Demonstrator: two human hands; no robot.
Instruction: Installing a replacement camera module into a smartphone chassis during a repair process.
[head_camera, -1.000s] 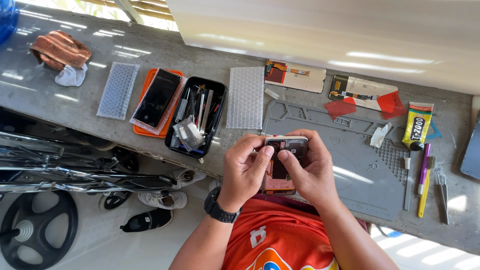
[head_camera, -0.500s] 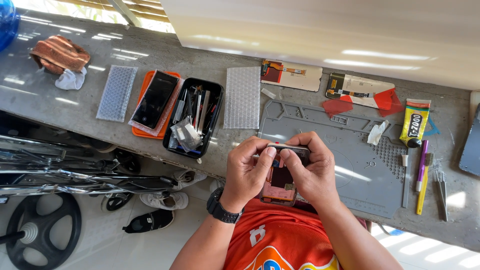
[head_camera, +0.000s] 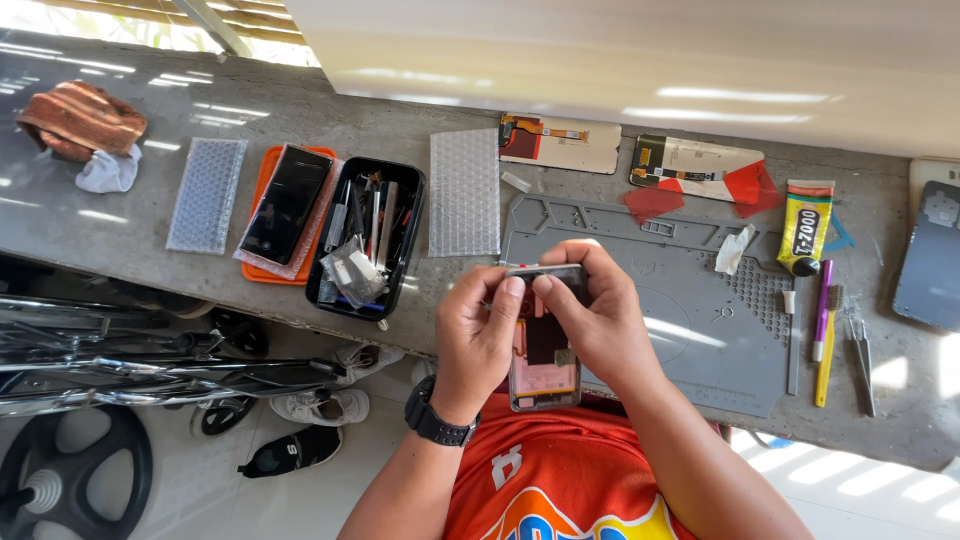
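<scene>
at the near edge of the concrete bench (head_camera: 130, 235), the left hand (head_camera: 478, 335) and right hand (head_camera: 600, 320) both grasp an opened phone (head_camera: 545, 365), thumbs pressed at its top end. just beyond lies a grey repair mat (head_camera: 700, 300). farther left sit a black tool tray (head_camera: 368, 240) and an orange tray (head_camera: 285, 210); a glue tube (head_camera: 806, 225) lies right.

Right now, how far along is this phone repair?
The opened phone is held in both hands, left hand and right hand, thumbs pressing its top edge. Screen panels and a glue tube lie unused beside the grey mat; closing up looks undone.
</scene>
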